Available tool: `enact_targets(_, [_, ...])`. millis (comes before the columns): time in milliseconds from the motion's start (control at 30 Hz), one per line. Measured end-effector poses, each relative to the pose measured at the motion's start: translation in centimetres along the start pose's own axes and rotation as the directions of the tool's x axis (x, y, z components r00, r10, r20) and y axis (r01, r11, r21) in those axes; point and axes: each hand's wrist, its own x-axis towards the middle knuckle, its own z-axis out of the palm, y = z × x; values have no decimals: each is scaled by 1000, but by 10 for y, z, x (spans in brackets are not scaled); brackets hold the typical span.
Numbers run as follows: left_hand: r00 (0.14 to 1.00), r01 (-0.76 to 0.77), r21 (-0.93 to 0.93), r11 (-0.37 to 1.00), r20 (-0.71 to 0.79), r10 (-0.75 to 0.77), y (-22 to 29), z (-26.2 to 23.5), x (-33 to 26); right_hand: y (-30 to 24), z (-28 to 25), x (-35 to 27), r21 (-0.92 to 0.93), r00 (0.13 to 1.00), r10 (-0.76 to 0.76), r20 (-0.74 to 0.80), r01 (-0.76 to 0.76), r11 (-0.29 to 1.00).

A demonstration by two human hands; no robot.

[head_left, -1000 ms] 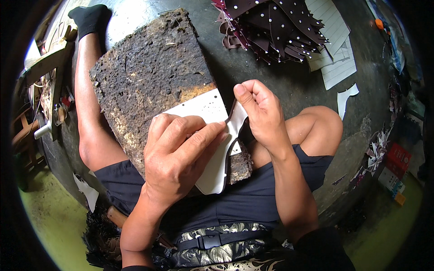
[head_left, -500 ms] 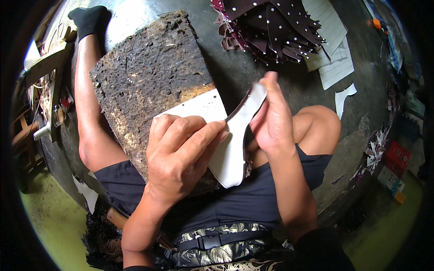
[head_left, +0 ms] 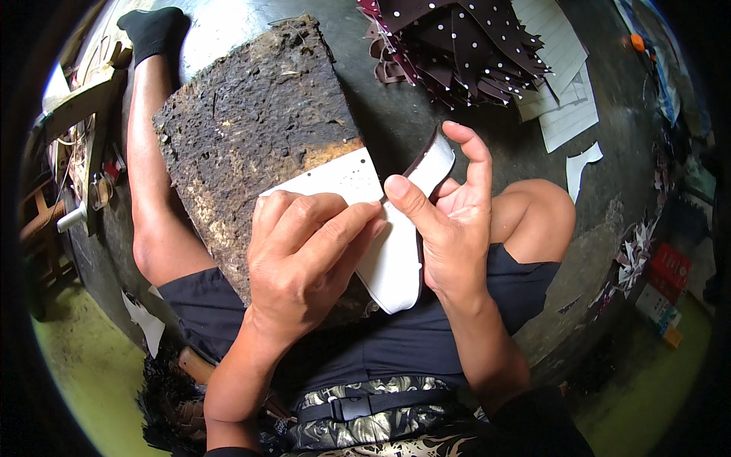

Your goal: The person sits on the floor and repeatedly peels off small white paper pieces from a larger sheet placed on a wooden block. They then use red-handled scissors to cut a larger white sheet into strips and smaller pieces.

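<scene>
A dark, rough, pitted board (head_left: 251,129) rests across my lap and left leg. On its near edge lies a white cut sheet piece (head_left: 335,179) with small punched holes. My left hand (head_left: 304,259) presses flat on that piece, fingers spread over it. My right hand (head_left: 449,221) grips a curved white strip with a dark brown edge (head_left: 403,251), thumb on its face, and bends it upward beside the flat piece. The strip's lower end hangs over my lap.
A heap of dark maroon dotted cut pieces (head_left: 457,46) lies on the grey floor beyond the board, with lined white paper sheets (head_left: 563,84) to its right. A wooden frame (head_left: 84,114) stands at the left. Small boxes (head_left: 662,282) sit at the right edge.
My right hand has turned and lifted the white strip from lying flat to standing on edge, showing its dark rim. My left hand has stayed pressed on the flat white piece.
</scene>
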Motion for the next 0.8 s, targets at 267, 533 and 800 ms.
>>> enact_targets(267, [1000, -9, -1, 1000, 1, 9, -1, 0, -1, 3, -7, 6, 8, 998, 47, -45, -46, 999])
enact_targets(533, [999, -44, 16, 999, 5, 44, -4, 0, -2, 9, -15, 17, 10, 995, 43, -86, -43, 999])
enact_targets(800, [988, -153, 64, 986, 42, 150, -7, -4, -2, 11, -21, 19, -8, 996, 35, -86, -36, 999])
